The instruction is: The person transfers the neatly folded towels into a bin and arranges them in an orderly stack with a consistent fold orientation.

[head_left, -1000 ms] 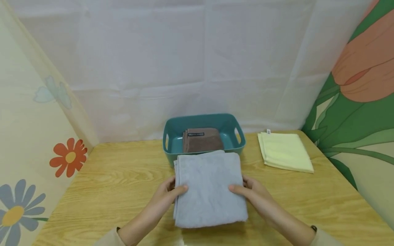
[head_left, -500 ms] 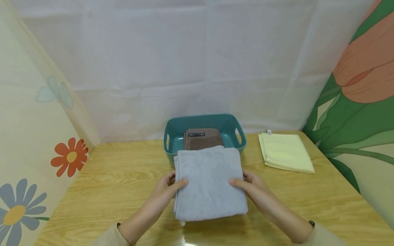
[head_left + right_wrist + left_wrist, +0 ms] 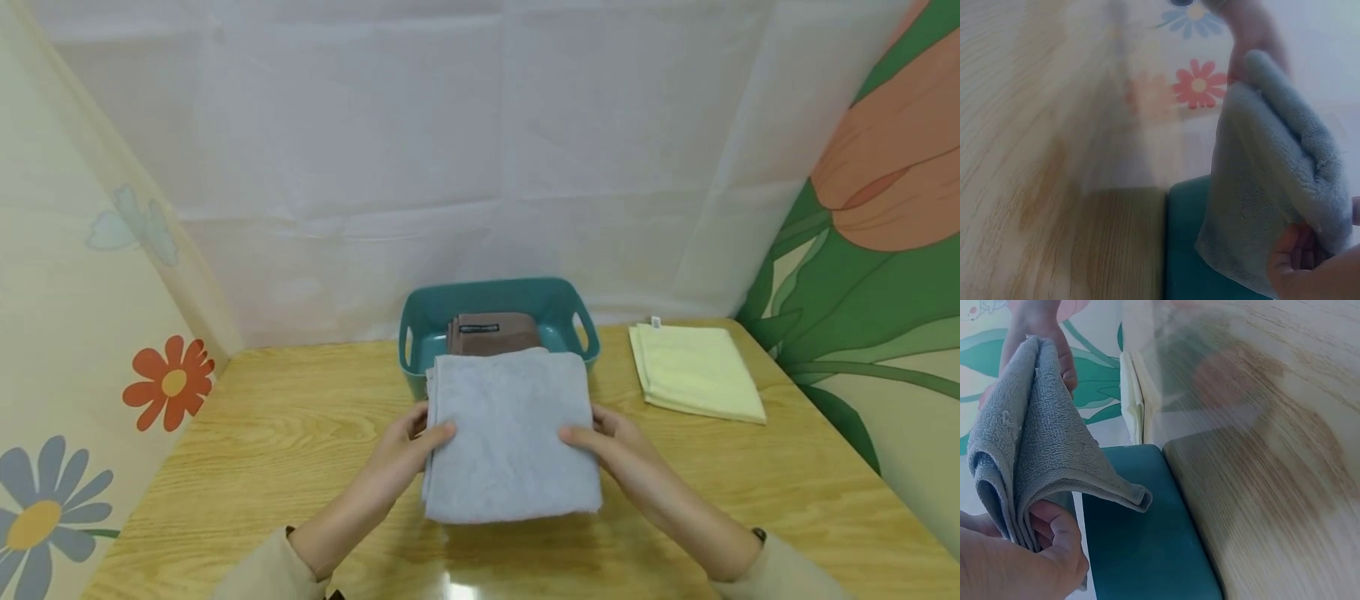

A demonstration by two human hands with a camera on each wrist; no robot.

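A folded light grey towel [image 3: 510, 442] is held up above the table, its far edge overlapping the front of a teal basket [image 3: 480, 292] in the head view. My left hand [image 3: 405, 446] grips the left side, thumb on top and fingers beneath. On the opposite side my right hand [image 3: 618, 446] pinches it the same way. Both wrist views show the layered folds of the grey towel [image 3: 1054, 437] sagging between the hands, clear of the wood. Inside the basket lies a folded brown towel [image 3: 498, 333] with a dark label, partly hidden by the grey one.
A folded pale yellow towel [image 3: 697, 371] with a white tag lies on the wooden table [image 3: 300, 408], right of the basket. Behind stands a white cloth backdrop [image 3: 375, 167]. Painted walls with flowers [image 3: 168, 383] border both sides.
Both hands have carried the grey towel a little forward, toward the basket, so it covers more of the basket's front and the brown towel. The yellow towel has stayed put.
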